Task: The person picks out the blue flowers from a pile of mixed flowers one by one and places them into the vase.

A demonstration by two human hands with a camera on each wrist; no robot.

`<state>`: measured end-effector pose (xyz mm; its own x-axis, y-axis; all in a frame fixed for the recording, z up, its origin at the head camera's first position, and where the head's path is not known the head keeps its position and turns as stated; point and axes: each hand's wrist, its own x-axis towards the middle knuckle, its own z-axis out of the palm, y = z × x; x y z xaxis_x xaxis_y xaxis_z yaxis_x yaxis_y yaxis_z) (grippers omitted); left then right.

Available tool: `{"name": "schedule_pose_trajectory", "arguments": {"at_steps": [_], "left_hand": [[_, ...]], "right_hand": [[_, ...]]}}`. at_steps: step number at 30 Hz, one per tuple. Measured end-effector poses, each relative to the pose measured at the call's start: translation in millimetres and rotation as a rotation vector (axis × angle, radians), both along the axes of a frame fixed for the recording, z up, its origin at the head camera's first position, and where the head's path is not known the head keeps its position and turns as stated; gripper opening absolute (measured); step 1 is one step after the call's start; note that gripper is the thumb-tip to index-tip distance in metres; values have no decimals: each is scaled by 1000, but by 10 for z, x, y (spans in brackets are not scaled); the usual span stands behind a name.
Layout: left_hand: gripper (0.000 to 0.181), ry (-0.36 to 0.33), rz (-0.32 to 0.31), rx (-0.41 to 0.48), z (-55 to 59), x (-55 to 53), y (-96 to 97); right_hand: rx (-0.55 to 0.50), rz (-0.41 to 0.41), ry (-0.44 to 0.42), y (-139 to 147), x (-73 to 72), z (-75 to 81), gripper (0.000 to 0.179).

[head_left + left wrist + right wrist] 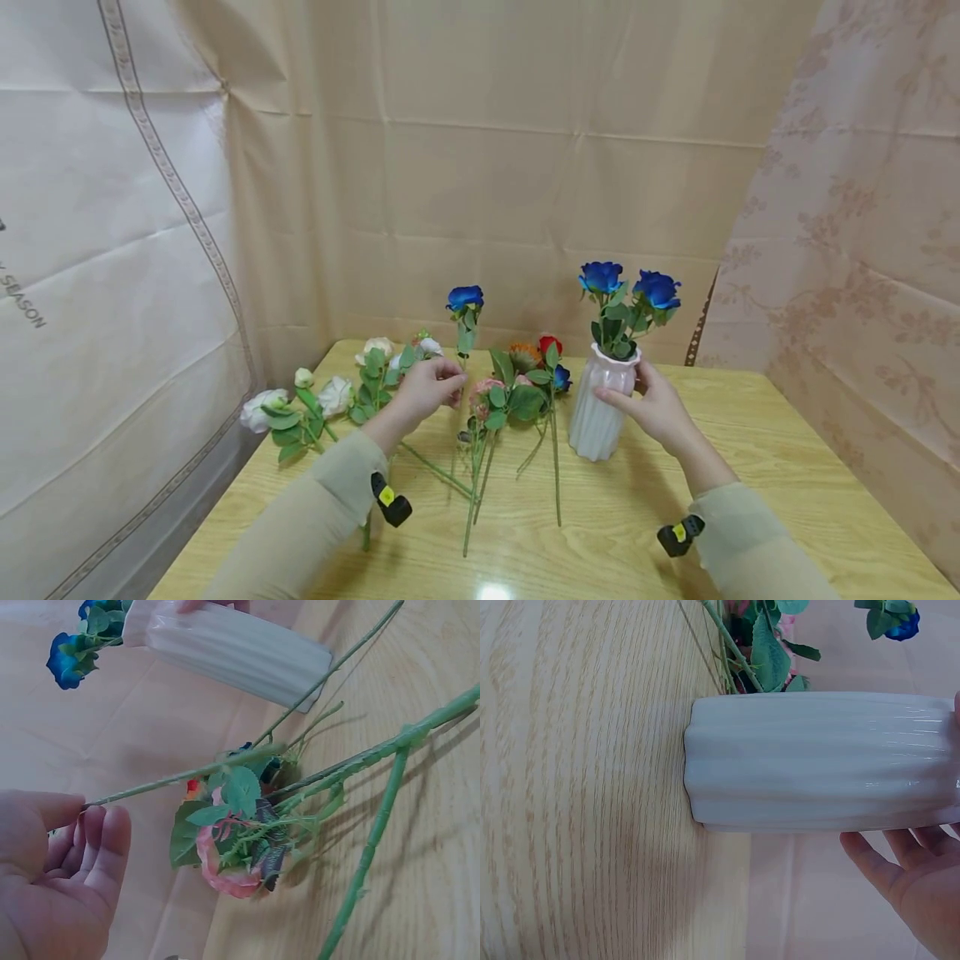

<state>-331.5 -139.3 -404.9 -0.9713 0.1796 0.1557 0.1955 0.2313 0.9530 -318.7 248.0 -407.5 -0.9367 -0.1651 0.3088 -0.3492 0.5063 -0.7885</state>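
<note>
My left hand (429,387) pinches the stem of a blue rose (465,298) between thumb and fingertips, with the bloom upright above the table. In the left wrist view that thin green stem (165,782) runs out from the fingertips. My right hand (651,407) grips the upper side of a white fluted vase (596,421), which stands on the table. Two more blue roses, one (601,277) to the left and one (657,289) to the right, rise out of the vase mouth. In the right wrist view the fingers lie along the side of the vase (817,761).
On the wooden table (705,442) lie white roses (335,396) at the left. Between the hands are pink flowers (487,390), a red rose (550,344), an orange flower (525,356) and another blue rose (561,378), their stems pointing toward me. A beige cloth (480,192) hangs behind.
</note>
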Motion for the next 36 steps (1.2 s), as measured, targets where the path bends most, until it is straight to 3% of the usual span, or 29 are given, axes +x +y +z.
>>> {"name": "schedule_pose_trajectory", "arguments": {"at_steps": [7, 21, 30, 36], "left_hand": [[16, -10, -30, 3, -63, 14, -19], [12, 17, -16, -54, -70, 36, -36], [14, 34, 14, -25, -61, 66, -53], [11, 58, 12, -2, -12, 85, -69]], "right_hand": [[-9, 12, -5, 4, -9, -8, 84], [-4, 14, -9, 2, 26, 20, 85], [0, 36, 1, 37, 33, 21, 89], [-4, 25, 35, 77, 98, 146, 88]]}}
